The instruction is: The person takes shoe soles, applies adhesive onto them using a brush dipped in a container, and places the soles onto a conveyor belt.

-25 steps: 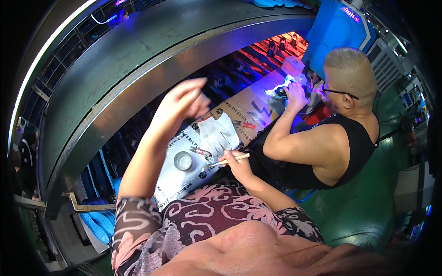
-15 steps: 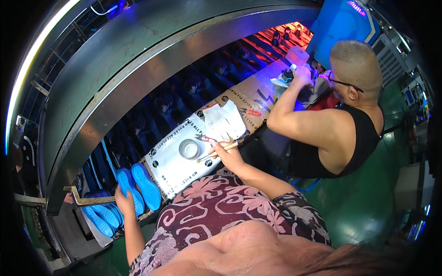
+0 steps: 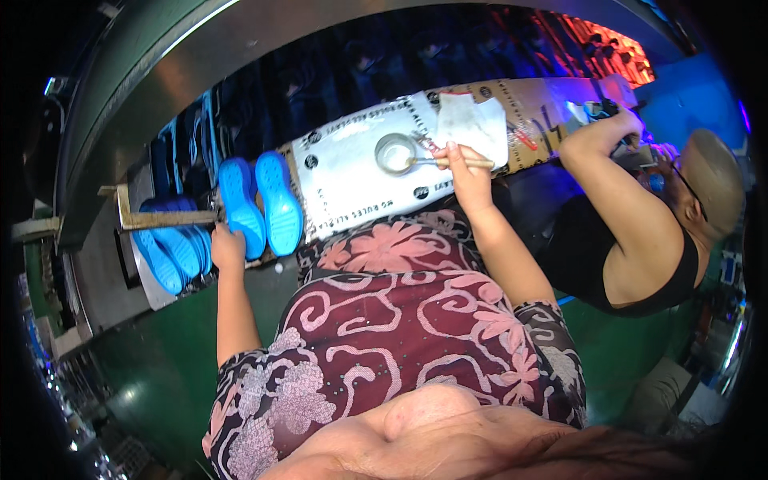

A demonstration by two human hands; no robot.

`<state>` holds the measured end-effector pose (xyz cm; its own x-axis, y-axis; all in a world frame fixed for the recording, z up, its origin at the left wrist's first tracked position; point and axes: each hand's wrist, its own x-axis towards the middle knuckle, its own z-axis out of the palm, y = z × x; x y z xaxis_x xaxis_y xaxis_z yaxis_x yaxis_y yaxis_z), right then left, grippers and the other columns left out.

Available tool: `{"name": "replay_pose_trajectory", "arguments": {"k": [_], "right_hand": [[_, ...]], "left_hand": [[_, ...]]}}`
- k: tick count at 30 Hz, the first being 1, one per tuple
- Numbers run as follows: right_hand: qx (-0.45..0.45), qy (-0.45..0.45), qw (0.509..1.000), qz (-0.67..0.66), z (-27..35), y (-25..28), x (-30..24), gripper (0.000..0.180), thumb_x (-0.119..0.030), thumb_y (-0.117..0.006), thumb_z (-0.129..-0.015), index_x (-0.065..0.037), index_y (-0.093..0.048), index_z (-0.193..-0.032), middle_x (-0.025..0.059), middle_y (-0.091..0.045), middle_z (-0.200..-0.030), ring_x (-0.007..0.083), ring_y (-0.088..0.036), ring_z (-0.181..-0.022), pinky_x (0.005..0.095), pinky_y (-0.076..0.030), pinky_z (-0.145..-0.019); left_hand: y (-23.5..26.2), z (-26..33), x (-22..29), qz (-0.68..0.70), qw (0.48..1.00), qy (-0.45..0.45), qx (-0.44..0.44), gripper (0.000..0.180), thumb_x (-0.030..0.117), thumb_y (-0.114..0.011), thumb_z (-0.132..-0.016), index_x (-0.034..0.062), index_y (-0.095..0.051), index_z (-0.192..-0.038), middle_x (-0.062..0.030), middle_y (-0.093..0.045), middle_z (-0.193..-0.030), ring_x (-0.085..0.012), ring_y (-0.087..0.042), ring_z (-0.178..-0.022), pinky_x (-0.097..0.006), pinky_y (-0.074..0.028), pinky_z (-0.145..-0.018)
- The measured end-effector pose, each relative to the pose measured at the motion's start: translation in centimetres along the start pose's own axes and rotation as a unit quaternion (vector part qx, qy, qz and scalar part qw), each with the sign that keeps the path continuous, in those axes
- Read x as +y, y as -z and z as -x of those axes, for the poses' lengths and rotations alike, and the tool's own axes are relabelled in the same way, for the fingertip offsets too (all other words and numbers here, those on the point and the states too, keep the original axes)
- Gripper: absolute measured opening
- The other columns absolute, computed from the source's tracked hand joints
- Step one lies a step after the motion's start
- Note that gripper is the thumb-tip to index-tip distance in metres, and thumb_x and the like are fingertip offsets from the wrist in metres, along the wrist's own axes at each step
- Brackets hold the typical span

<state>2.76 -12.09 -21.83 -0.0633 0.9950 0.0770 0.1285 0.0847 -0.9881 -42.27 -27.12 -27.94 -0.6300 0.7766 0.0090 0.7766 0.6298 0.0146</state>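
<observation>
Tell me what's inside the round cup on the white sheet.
The cup shows a pale interior, its contents unclear. The tip of the brush in the right hand overlaps the cup's right side, covering what lies directly beneath.

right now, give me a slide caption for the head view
Left hand at a blue shoe sole, right hand holding a pale-handled brush at the rim of a round cup.

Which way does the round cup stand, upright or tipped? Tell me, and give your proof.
Upright: the cup stands on the white sheeting, its round open mouth facing up. How full it is, I cannot tell.
</observation>
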Motion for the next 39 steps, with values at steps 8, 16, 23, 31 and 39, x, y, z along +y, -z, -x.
{"name": "replay_pose_trajectory", "arguments": {"k": [8,16,23,31,39], "right_hand": [[-0.081,0.232,0.939,0.24,-3.1,-3.4,2.5,0.021,-0.02,-0.058,-0.081,-0.005,-0.065,-0.07,0.0088,-0.061,-0.064,0.026,-0.056,-0.063,0.0354,-0.042,-0.062],[-0.055,0.256,0.931,0.253,-2.9,-4.0,3.1,0.018,-0.019,-0.062,-0.078,-0.005,-0.064,-0.067,0.0085,-0.059,-0.062,0.0276,-0.055,-0.062,0.0361,-0.041,-0.065],[-0.019,0.006,0.999,-0.044,-0.9,-2.0,1.1,0.033,-0.025,-0.048,-0.092,0.001,-0.065,-0.082,0.0066,-0.061,-0.072,0.0117,-0.054,-0.069,0.0246,-0.042,-0.066],[0.019,-0.041,0.97,-0.238,0.3,-1.2,-1.3,0.037,-0.024,-0.042,-0.094,0.005,-0.06,-0.082,0.0111,-0.059,-0.077,0.015,-0.051,-0.07,0.0288,-0.041,-0.07],[-0.076,0.241,0.967,-0.02,2.1,-2.4,-6.8,0.03,-0.017,-0.051,-0.087,-0.001,-0.064,-0.066,0.008,-0.062,-0.064,0.0209,-0.055,-0.062,0.0303,-0.041,-0.068]], "left_hand": [[3.0,1.1,-0.7,0.165,0.984,0.068,-0.019,0.034,0.022,-0.053,-0.079,0.0011,-0.047,-0.105,-0.0187,-0.061,-0.079,-0.0354,-0.06,-0.074,-0.043,-0.047,-0.068],[3.1,1.8,-1.0,0.683,0.635,0.211,-0.295,0.023,0.023,-0.055,-0.083,0.0045,-0.053,-0.097,-0.0032,-0.06,-0.074,-0.008,-0.048,-0.043,-0.019,-0.032,-0.036],[7.9,4.3,7.3,0.773,0.572,0.094,-0.257,0.037,0.02,-0.06,-0.08,0.0034,-0.047,-0.11,-0.0074,-0.059,-0.096,-0.0134,-0.057,-0.066,-0.023,-0.042,-0.043],[9.0,7.4,17.0,0.676,0.722,-0.103,-0.105,0.042,0.009,-0.06,-0.081,-0.0001,-0.039,-0.116,-0.0121,-0.057,-0.095,-0.0158,-0.059,-0.073,-0.027,-0.051,-0.059],[10.7,7.5,20.6,0.65,0.73,-0.21,-0.01,0.041,0.002,-0.063,-0.076,-0.0032,-0.045,-0.112,-0.0111,-0.061,-0.096,-0.0159,-0.06,-0.084,-0.027,-0.047,-0.077]]}}
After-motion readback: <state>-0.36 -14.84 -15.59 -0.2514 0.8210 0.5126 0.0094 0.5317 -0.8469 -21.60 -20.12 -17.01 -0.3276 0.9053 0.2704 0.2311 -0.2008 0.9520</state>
